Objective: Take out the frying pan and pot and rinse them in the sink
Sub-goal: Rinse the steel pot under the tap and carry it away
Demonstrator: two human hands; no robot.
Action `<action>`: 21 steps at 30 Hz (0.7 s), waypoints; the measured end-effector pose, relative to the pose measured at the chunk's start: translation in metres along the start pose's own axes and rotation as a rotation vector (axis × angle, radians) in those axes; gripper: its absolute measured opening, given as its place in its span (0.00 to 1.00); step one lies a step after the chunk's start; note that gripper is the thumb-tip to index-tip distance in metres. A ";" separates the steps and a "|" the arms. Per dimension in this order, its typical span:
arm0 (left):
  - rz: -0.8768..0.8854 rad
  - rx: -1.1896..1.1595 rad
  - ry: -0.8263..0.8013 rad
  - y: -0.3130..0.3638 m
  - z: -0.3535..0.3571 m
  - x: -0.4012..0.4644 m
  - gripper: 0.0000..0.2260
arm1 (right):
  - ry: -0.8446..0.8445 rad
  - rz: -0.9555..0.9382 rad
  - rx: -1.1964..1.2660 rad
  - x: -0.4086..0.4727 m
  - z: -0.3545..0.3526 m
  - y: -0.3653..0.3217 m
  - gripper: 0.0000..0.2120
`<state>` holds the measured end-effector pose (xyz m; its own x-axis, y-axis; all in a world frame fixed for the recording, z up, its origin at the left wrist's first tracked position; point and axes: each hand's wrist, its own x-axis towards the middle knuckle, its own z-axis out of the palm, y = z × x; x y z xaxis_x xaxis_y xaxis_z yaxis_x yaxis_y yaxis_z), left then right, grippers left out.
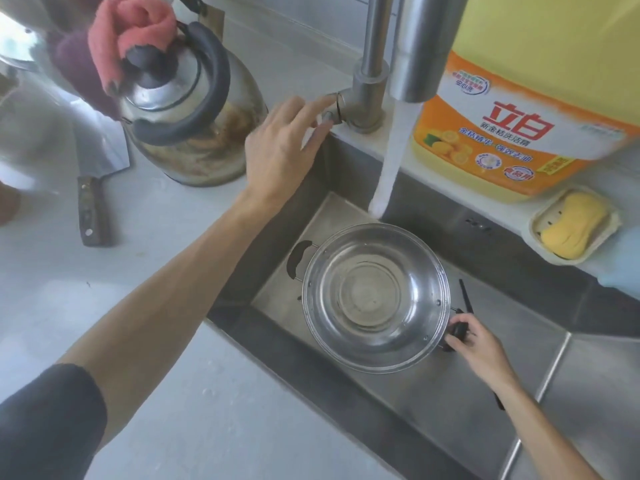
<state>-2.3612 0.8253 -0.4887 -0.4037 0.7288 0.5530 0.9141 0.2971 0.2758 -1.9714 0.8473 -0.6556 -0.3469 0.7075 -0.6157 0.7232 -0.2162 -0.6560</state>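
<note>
Two bare hands work at a steel kitchen sink, seen from above. Reaching forward, the left hand has its fingers spread loosely, and the fingertips touch the small lever on the side of the tap. Lower in the view, the right hand is closed around one black side handle of a shiny steel pot, holding it inside the basin. That pot sits upright with its mouth open to the camera, and its second black handle points toward the left wall of the sink. Clear water seems to lie in its bottom, though the depth is hard to judge.

Water pours in a thick white stream from the tap's spout and lands just behind the pot's far rim, not inside it. A thin black object lies in the basin under the right wrist; what it is cannot be made out.

On the counter to the left stands a stained metal kettle with a pink cloth draped over its lid. Beside it lies a cleaver. Behind the sink stands a large yellow and orange bottle of dish soap, and next to it a yellow bar of soap rests in a pale dish.
</note>
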 end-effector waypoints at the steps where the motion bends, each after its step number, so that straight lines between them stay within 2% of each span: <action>1: -0.079 -0.073 -0.022 0.000 -0.002 -0.014 0.07 | -0.004 0.006 0.003 0.000 0.000 -0.001 0.16; 3: -0.209 -0.173 -0.190 -0.004 -0.003 -0.054 0.12 | -0.011 0.018 0.003 0.001 -0.001 -0.001 0.14; 7: -0.279 -0.003 -0.907 -0.023 0.015 -0.124 0.15 | -0.031 0.017 -0.032 0.003 -0.002 0.000 0.13; 9: -0.351 -0.066 -1.096 -0.028 0.022 -0.132 0.14 | -0.032 0.028 -0.033 0.003 -0.003 0.000 0.13; 11: -0.397 -0.179 -1.127 -0.027 0.025 -0.130 0.10 | -0.037 0.039 -0.033 0.004 -0.002 -0.001 0.13; 14: -0.419 -0.221 -1.059 -0.022 0.021 -0.120 0.10 | -0.080 0.079 -0.016 0.003 0.001 -0.001 0.13; 18: -0.374 -0.218 -0.906 -0.007 -0.014 -0.092 0.08 | -0.267 0.122 0.093 -0.008 -0.002 -0.015 0.12; 21: -0.369 -0.166 -0.916 -0.015 -0.038 -0.085 0.06 | -0.325 0.119 0.122 -0.016 -0.021 -0.041 0.14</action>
<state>-2.3424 0.7356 -0.5101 -0.4136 0.8233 -0.3888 0.6921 0.5618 0.4532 -1.9833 0.8590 -0.6094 -0.4510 0.4261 -0.7843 0.6997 -0.3768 -0.6070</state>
